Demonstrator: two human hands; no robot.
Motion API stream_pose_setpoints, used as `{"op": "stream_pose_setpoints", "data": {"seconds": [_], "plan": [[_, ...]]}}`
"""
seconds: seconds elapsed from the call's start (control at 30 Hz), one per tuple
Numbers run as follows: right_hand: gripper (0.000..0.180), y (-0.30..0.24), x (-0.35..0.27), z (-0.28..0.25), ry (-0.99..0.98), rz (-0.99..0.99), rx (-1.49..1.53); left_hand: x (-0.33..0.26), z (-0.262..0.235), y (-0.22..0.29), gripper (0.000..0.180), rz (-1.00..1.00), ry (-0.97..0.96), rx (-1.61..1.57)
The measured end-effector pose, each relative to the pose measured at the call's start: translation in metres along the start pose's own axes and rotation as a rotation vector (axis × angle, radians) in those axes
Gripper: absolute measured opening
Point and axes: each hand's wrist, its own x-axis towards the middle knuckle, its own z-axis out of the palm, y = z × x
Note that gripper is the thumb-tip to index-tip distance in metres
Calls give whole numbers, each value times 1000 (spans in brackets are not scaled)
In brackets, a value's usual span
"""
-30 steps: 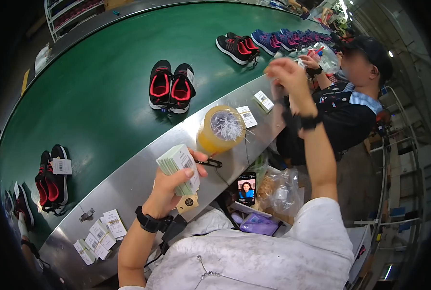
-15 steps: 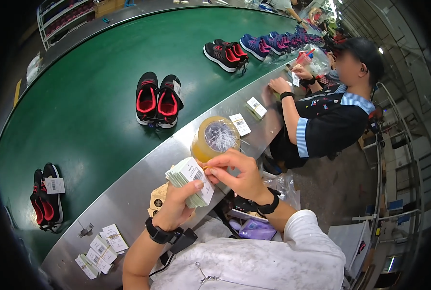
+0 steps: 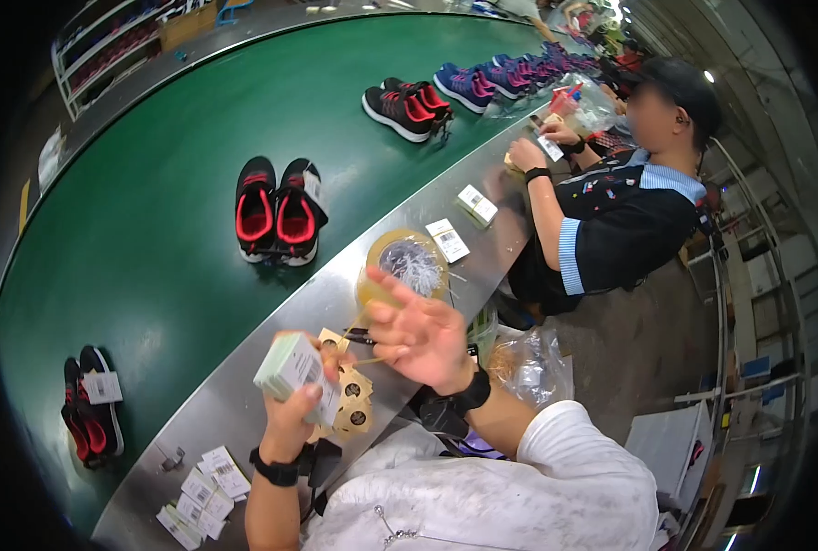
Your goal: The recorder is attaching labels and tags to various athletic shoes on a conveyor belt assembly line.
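My left hand (image 3: 290,418) is closed around a thick stack of white price tags (image 3: 290,367) with pale green edges, tilted above the metal ledge. A thin yellow rubber band (image 3: 365,361) stretches from the stack to my right hand (image 3: 423,344). The right fingers are partly curled, with the forefinger pointing out, and the band appears hooked on them; motion blurs them somewhat. Beneath and between the hands lie brown hexagonal tags (image 3: 354,390) with dark round prints. Just beyond my right hand is a yellowish tape roll (image 3: 369,266), its core full of white plastic strands (image 3: 414,266).
Banded tag bundles (image 3: 202,496) lie at the ledge's near left; more tags (image 3: 448,240) sit past the roll. Black-red sneakers (image 3: 276,216) stand on the green belt (image 3: 170,275), with blue-purple ones (image 3: 464,87) farther off. A co-worker (image 3: 611,193) handles tags at right.
My left hand has shifted left and down with the tag stack. My right hand has drawn away from the stack, its fingers opening out and the rubber band stretching. More brown tags show.
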Motion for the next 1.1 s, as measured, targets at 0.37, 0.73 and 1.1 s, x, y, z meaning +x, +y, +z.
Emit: {"op": "stream_pose_setpoints", "data": {"seconds": [0.37,0.73,1.1], "plan": [[48,12,6,49,-181,83,-1660,-11,15,3,103,-215,-161,1379],[48,8,-2,43,-657,116,-1774,4,-2,6,100,73,-147,1292],[34,10,-11,12,-477,-235,-1744,0,14,16,83,-216,167,-23]]}}
